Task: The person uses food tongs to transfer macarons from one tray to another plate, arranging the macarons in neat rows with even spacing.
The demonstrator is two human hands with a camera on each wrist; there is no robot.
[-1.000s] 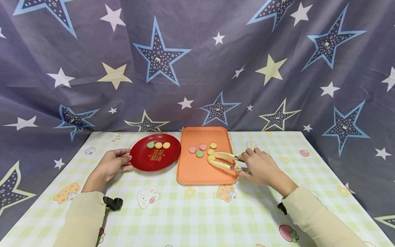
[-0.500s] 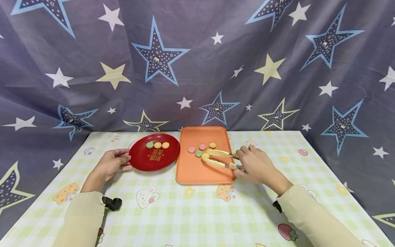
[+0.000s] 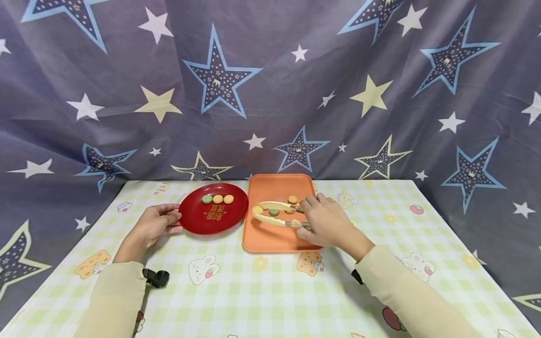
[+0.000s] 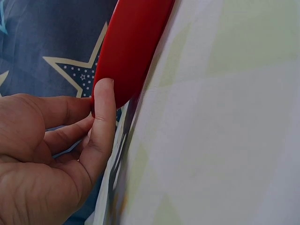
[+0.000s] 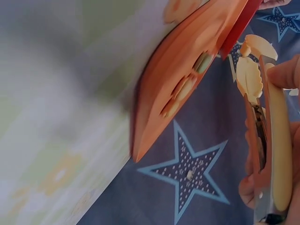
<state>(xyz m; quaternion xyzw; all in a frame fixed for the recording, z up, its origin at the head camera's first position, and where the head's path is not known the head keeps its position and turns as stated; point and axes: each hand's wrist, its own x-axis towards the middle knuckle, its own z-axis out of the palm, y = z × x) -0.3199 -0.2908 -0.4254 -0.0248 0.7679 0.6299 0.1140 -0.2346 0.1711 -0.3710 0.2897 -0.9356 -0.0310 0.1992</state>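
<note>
My left hand [image 3: 155,224] pinches the left rim of a red plate [image 3: 198,223], thumb and fingers at its edge, also seen in the left wrist view. Green and yellow toy macarons [image 3: 217,199] stand in a row on the plate. In my right hand [image 3: 327,224] is a pair of tongs [image 3: 270,220] with cream tips and metal arms. A yellow macaron [image 3: 257,210] sits between the tips, above the left side of an orange tray [image 3: 279,240]. Behind the tongs, a green macaron [image 3: 274,212] and a yellow one [image 3: 292,199] show on the tray; others are partly hidden.
Plate and tray stand side by side at the back of a table with a green checked cloth [image 3: 253,300]. A dark star-patterned curtain [image 3: 262,94] hangs right behind them. The tray's right front corner lies near my right hand.
My right hand has moved left with the tongs, carrying the yellow macaron from among the others to the tray's left side. The left hand and the plate have stayed put.
</note>
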